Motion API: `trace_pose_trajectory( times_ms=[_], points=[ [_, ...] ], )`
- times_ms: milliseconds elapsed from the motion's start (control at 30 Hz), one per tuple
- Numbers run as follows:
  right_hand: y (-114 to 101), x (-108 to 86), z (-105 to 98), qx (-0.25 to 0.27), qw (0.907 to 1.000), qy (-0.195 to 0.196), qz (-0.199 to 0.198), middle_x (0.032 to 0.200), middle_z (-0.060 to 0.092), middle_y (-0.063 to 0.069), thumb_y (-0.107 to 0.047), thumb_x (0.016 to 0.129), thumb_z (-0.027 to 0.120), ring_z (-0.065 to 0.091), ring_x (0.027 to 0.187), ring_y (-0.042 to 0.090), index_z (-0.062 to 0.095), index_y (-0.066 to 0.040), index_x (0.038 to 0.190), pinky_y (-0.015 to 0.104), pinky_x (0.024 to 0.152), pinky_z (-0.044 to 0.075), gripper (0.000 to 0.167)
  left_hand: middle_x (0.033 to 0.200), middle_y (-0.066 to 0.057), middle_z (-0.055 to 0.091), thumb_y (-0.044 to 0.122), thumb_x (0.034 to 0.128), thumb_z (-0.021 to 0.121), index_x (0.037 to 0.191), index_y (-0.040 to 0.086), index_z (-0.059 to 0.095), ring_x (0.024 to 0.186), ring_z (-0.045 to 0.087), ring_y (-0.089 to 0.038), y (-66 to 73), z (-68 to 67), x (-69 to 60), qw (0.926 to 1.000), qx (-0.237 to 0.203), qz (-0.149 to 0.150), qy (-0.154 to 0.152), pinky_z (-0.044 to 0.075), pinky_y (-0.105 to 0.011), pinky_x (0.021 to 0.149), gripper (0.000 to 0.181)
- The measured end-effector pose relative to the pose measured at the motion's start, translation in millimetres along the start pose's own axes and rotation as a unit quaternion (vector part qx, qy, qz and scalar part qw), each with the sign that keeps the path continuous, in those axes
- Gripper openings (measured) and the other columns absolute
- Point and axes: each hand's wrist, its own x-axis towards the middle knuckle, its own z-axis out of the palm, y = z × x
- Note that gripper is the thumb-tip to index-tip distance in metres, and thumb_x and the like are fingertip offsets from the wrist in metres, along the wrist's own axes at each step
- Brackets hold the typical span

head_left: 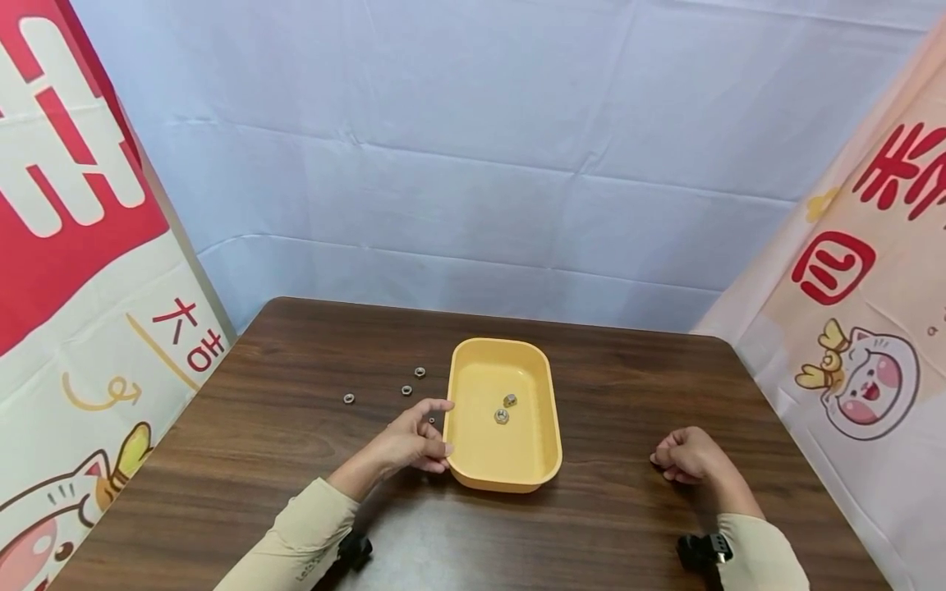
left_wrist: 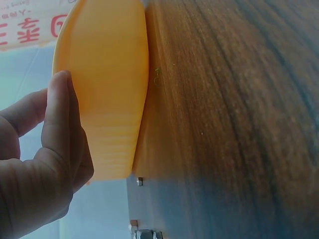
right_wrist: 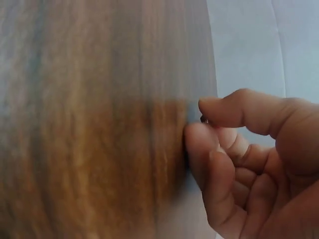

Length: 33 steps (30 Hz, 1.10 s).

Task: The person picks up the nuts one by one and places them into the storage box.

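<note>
My left hand [head_left: 409, 439] grips the left rim of a yellow plastic tray [head_left: 547, 410], which stands on the table. In the left wrist view the fingertips [left_wrist: 62, 82] are at the tray's upper edge. Two metal hex nuts [head_left: 502, 416] lie inside the tray. Well to the right of it, my right hand [head_left: 687, 455] is low over the tabletop. Its thumb and forefinger pinch a tiny dark piece [right_wrist: 203, 119], mostly hidden by the fingertips; its kind cannot be told. The other fingers of that hand are curled in.
Left of the tray, several loose nuts lie on the dark wooden table [head_left: 259, 427], among them a hex nut [head_left: 349, 398] and a very small nut [head_left: 432, 420] close to my left fingers. A pale cloth [head_left: 473, 205] hangs behind the table, with printed banners [head_left: 872, 386] at both sides.
</note>
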Motion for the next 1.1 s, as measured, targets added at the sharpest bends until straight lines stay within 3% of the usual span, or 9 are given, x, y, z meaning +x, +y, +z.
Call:
trace_pose_trajectory(
  times_ms=[100,233,500,800,1100],
  points=[
    [1,-0.4,-1,0.028,0.9991,-0.023,-0.02,0.068,0.06,0.002,0.004,0.081,0.059,0.057,0.055,0.015,0.059,0.007,0.081,0.024,0.046,0.047,0.003,0.075,-0.014,0.055,-0.011,0.0801,0.063,0.138,0.0,0.03,0.062,0.063,-0.021,-0.1,0.1,-0.1,1.0,-0.001,-0.001,0.001,0.055,-0.032,0.057,0.068],
    [3,0.0,-4,0.087,0.9934,-0.064,-0.038,0.073,0.062,0.003,0.002,0.086,0.056,0.059,0.06,0.015,0.059,0.015,0.096,0.026,0.05,0.049,0.017,0.075,-0.014,0.055,-0.011,0.0803,0.062,0.138,0.0,0.029,0.061,0.062,-0.02,0.3,-0.1,-0.4,1.0,-0.002,0.0,-0.001,0.055,-0.032,0.057,0.068],
    [5,1.4,-11,0.162,0.9773,-0.122,-0.062,0.086,0.066,0.005,0.002,0.089,0.055,0.063,0.071,0.016,0.059,0.015,0.107,0.029,0.061,0.053,0.023,0.075,-0.014,0.055,-0.012,0.0803,0.061,0.138,-0.001,0.028,0.062,0.063,-0.02,2.6,-1.5,0.1,1.0,-0.006,0.004,-0.004,0.055,-0.031,0.056,0.067],
    [5,1.4,-7,0.196,0.9708,-0.126,-0.059,0.083,0.066,0.003,0.002,0.087,0.056,0.063,0.07,0.013,0.066,0.005,0.103,0.025,0.061,0.053,0.019,0.075,-0.014,0.055,-0.011,0.0802,0.062,0.138,-0.001,0.029,0.061,0.062,-0.02,1.5,0.0,-2.0,1.0,-0.006,0.002,0.0,0.055,-0.032,0.057,0.068],
    [-3,4.5,-3,0.193,0.9709,-0.129,-0.06,0.086,0.067,0.006,0.0,0.088,0.057,0.063,0.071,0.015,0.065,0.006,0.105,0.027,0.062,0.053,0.02,0.073,-0.015,0.056,-0.011,0.0793,0.063,0.137,-0.001,0.028,0.06,0.062,-0.021,-0.6,-0.3,1.3,1.0,-0.002,0.008,-0.004,0.055,-0.032,0.055,0.068]
  ],
)
